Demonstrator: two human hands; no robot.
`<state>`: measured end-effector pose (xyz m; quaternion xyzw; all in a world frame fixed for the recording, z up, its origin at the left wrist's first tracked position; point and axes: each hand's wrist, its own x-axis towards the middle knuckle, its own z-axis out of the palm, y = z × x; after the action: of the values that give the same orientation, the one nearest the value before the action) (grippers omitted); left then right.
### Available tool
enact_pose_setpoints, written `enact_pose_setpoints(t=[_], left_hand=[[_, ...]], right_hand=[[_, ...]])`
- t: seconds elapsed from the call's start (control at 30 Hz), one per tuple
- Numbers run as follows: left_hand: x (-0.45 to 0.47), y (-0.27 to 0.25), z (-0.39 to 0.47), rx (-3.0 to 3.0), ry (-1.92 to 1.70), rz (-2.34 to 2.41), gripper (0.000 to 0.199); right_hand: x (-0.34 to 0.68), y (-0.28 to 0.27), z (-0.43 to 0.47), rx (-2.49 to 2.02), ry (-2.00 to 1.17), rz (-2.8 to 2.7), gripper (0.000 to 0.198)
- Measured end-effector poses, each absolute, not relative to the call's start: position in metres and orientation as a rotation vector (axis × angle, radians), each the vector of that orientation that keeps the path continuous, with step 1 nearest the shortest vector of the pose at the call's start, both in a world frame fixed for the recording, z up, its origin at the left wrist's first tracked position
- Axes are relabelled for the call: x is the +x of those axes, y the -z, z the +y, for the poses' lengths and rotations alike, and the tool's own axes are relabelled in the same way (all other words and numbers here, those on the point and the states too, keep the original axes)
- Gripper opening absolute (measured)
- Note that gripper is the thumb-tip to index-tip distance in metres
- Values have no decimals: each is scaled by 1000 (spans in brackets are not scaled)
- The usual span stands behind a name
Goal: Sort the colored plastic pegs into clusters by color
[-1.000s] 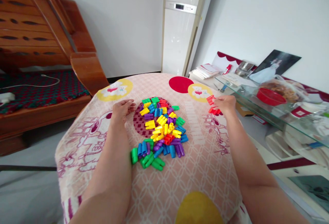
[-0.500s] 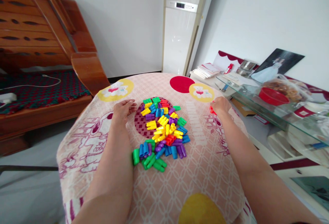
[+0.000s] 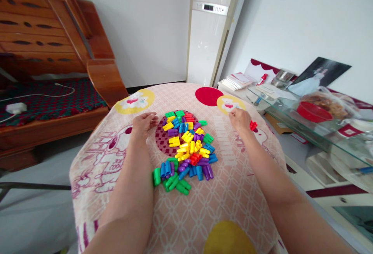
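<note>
A loose pile of small plastic building blocks (image 3: 190, 147), shaped like joined tubes, lies mid-table in green, blue, yellow, purple and red. At the pile's left edge my left hand (image 3: 145, 124) rests on the cloth, fingers loosely stretched towards the blocks and holding nothing I can see. My right hand (image 3: 239, 119) is to the right of the pile with its fingers curled in; no block shows in it. Red plastic blocks (image 3: 253, 125) lie apart from the pile, just beyond my right wrist.
A patterned pink cloth (image 3: 186, 223) covers the round table. To the right stands a glass-topped stand (image 3: 314, 137) with a red bowl (image 3: 314, 112), papers (image 3: 237, 81) and a photo. A wooden bench (image 3: 105, 77) is at the left, a white cabinet-like unit (image 3: 206, 40) behind.
My right hand has moved left, away from the red blocks, which now show on the cloth beside my wrist. The left hand stays beside the pile. The view has shifted slightly.
</note>
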<state>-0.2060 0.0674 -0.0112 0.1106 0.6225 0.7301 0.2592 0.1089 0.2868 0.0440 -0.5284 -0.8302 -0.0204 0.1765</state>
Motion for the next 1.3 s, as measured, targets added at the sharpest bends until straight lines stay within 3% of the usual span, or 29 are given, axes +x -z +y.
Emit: enact_pose_setpoints(t=[0.27,0.43,0.87,1.1,1.3], left_hand=[[-208,11,66,304,-1965,1702,8],[-208,10,66,297,-1973,1687,9],[-207,11,70,319,-1951,1737,8],[-207,12,69,332,-1924,1765,8],[-208,11,71,330,-1925,1752,7]], right_hand=[[-6,-19,240,-747,-314,-2715,32],[-44,-20,237,-671,-389,-2846,35],[65,-26,231,-752,-1071,-2385,16],[152,-41,262,-1064,-816,-1678,29],[215,-45,290,-1384,-339,-1743,30]])
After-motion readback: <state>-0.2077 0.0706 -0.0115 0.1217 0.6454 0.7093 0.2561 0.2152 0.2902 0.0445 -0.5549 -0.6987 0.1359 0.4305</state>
